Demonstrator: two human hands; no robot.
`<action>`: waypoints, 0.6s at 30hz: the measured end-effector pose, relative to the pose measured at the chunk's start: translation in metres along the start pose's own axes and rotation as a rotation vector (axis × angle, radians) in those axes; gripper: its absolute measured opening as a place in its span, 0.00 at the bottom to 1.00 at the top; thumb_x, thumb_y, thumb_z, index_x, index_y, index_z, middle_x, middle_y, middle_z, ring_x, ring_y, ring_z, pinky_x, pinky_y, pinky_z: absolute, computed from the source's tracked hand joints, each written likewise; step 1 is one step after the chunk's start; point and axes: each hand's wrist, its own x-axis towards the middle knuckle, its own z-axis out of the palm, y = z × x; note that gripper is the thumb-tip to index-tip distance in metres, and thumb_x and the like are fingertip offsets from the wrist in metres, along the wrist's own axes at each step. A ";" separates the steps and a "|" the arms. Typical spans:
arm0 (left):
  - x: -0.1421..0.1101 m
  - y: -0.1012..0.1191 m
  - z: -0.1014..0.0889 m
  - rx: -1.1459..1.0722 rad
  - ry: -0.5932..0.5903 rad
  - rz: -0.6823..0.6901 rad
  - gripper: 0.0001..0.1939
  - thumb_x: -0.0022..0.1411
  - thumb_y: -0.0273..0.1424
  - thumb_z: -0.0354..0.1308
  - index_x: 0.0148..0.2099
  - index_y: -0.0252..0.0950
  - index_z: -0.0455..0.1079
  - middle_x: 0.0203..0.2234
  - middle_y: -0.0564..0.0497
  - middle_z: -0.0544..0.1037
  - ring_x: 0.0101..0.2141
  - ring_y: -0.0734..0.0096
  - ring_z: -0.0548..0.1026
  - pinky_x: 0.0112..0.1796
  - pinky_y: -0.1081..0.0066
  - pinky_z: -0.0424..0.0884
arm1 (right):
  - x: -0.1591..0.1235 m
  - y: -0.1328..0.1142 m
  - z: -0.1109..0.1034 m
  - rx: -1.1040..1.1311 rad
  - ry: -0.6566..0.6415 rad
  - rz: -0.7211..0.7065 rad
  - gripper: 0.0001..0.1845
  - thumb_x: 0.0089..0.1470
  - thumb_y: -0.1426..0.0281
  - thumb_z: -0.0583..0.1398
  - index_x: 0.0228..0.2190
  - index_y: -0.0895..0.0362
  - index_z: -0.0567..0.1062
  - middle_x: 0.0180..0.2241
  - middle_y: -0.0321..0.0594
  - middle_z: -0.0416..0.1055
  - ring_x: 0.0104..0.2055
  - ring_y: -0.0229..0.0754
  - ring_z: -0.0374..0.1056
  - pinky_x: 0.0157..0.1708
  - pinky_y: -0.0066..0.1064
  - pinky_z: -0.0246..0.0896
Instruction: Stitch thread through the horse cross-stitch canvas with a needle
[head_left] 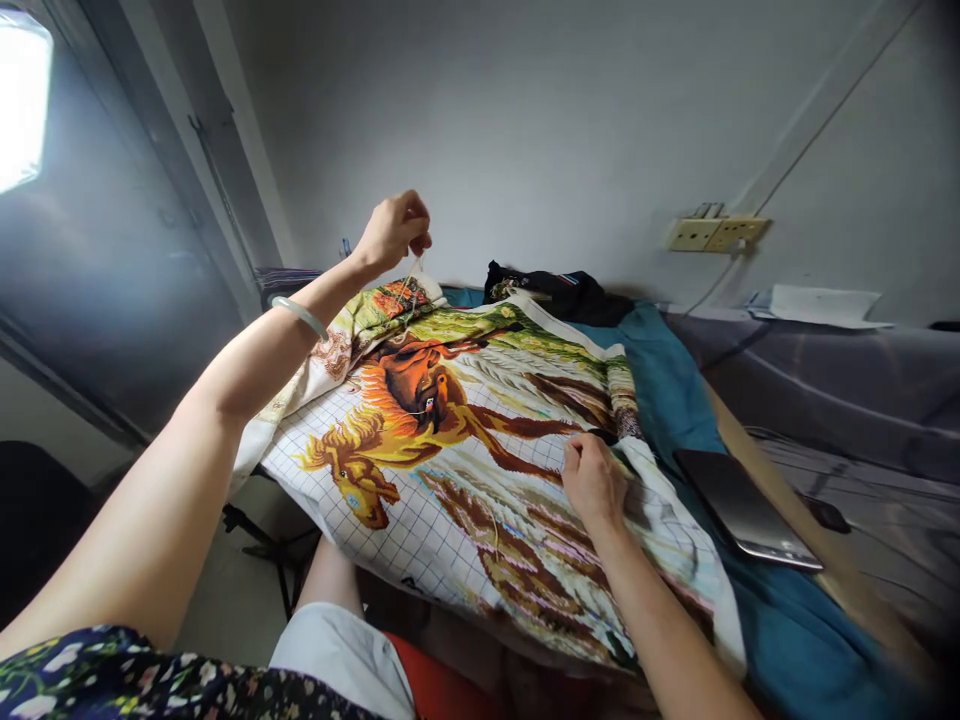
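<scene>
A large cross-stitch canvas (480, 470) with orange horses on a gridded white ground lies spread across my lap and a table edge. My left hand (394, 232) is raised above its far end, fingers pinched shut on a pale thread (410, 285) that runs down to the cloth. A pale bangle (300, 315) sits on that wrist. My right hand (594, 482) rests on the canvas near its right edge, fingers curled and pressing the fabric.
A teal cloth (675, 400) covers the table under the canvas. A dark phone or tablet (746, 510) lies to the right. A black bundle of fabric (559, 290) sits at the back. A wall socket (716, 233) and papers (821, 303) are at the far right.
</scene>
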 end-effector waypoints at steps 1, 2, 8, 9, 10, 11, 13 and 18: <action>0.004 0.008 -0.001 0.067 0.005 0.016 0.16 0.70 0.28 0.37 0.48 0.28 0.65 0.39 0.47 0.77 0.37 0.75 0.76 0.37 0.67 0.66 | 0.000 -0.001 0.000 0.007 0.000 0.003 0.04 0.54 0.72 0.52 0.30 0.55 0.66 0.34 0.44 0.70 0.36 0.45 0.65 0.32 0.33 0.52; 0.008 0.015 -0.002 0.151 0.008 0.034 0.17 0.70 0.29 0.37 0.47 0.29 0.66 0.42 0.47 0.75 0.42 0.70 0.76 0.39 0.65 0.66 | 0.000 -0.001 0.000 0.013 0.005 0.006 0.04 0.54 0.73 0.52 0.30 0.55 0.66 0.34 0.44 0.70 0.36 0.45 0.64 0.32 0.32 0.52; -0.009 0.104 -0.016 0.206 0.011 0.171 0.07 0.59 0.27 0.54 0.38 0.34 0.73 0.41 0.46 0.76 0.43 0.64 0.75 0.36 0.69 0.68 | -0.001 -0.002 -0.001 0.134 0.071 0.064 0.05 0.52 0.70 0.52 0.27 0.55 0.66 0.30 0.44 0.71 0.32 0.44 0.63 0.32 0.34 0.53; -0.017 0.125 -0.020 0.154 -0.023 0.175 0.06 0.57 0.26 0.55 0.36 0.36 0.73 0.36 0.47 0.77 0.38 0.67 0.75 0.34 0.70 0.68 | -0.002 -0.002 -0.002 0.186 0.075 0.080 0.04 0.51 0.69 0.52 0.27 0.55 0.66 0.29 0.44 0.71 0.30 0.44 0.63 0.32 0.34 0.54; -0.026 0.146 -0.024 0.095 -0.066 0.169 0.06 0.56 0.24 0.55 0.35 0.36 0.72 0.32 0.48 0.78 0.32 0.71 0.75 0.32 0.71 0.68 | -0.003 -0.003 -0.004 0.257 0.080 0.101 0.04 0.51 0.69 0.52 0.27 0.55 0.65 0.27 0.42 0.71 0.28 0.43 0.63 0.32 0.34 0.55; -0.035 0.164 -0.028 0.033 -0.111 0.155 0.07 0.56 0.23 0.54 0.35 0.34 0.72 0.29 0.48 0.77 0.27 0.73 0.74 0.30 0.71 0.67 | -0.004 -0.004 -0.007 0.350 0.088 0.130 0.04 0.51 0.68 0.52 0.27 0.54 0.65 0.25 0.41 0.71 0.26 0.42 0.63 0.31 0.34 0.56; -0.053 0.191 -0.029 -0.074 -0.190 0.166 0.09 0.55 0.21 0.52 0.37 0.32 0.72 0.26 0.49 0.77 0.22 0.76 0.71 0.27 0.71 0.65 | -0.006 -0.012 -0.017 0.584 0.113 0.209 0.05 0.51 0.65 0.52 0.27 0.54 0.63 0.22 0.36 0.69 0.21 0.38 0.62 0.27 0.32 0.58; -0.092 0.217 -0.001 -0.004 -0.325 0.420 0.06 0.55 0.24 0.55 0.31 0.35 0.73 0.23 0.52 0.76 0.28 0.74 0.72 0.32 0.71 0.64 | -0.012 -0.079 -0.070 1.132 0.108 0.255 0.14 0.52 0.58 0.59 0.29 0.54 0.63 0.28 0.35 0.74 0.19 0.32 0.63 0.21 0.26 0.60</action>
